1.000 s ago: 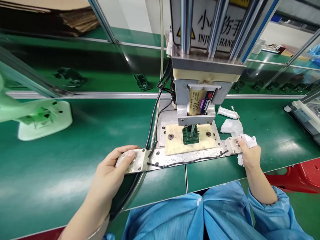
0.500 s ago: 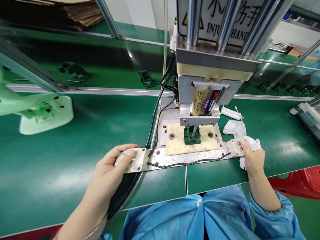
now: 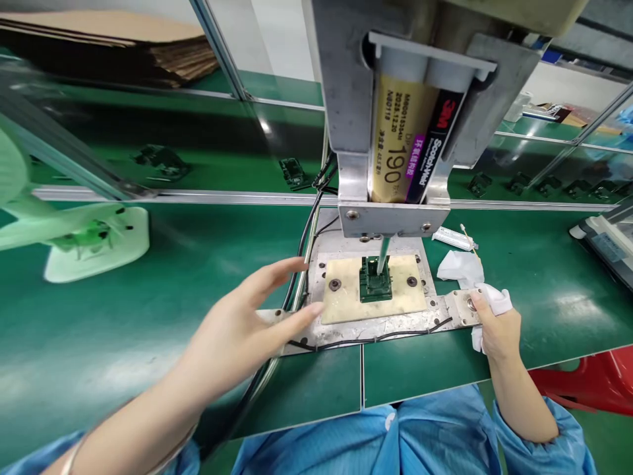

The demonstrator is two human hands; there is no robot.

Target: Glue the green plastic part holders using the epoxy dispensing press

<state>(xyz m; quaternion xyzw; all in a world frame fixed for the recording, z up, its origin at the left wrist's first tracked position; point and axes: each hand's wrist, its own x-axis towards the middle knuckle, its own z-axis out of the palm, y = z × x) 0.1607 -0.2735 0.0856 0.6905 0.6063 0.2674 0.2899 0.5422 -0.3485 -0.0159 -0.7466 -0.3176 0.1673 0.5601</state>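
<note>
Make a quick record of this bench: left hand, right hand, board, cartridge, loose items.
Left hand: open, beside the pale plate
Right hand: gripping white cloth, touching the metal base at its right end
Board: green, on the pale plate, under the nozzle
Cartridge: in the metal holder
Loose items: white tube, swab, crumpled tissue

Low, left of centre: left hand [image 3: 232, 330], thumb and fingers parted, held at the left end of the base [image 3: 356, 330]. Lower right: right hand [image 3: 500, 328], thumb laid on the base's right end, tissue [image 3: 496, 300] grasped. Centre: board [image 3: 372, 290], seated on plate [image 3: 346, 300] beneath nozzle [image 3: 384, 251]. Upper centre: cartridge [image 3: 405, 145], mounted in bracket [image 3: 395, 221].
</note>
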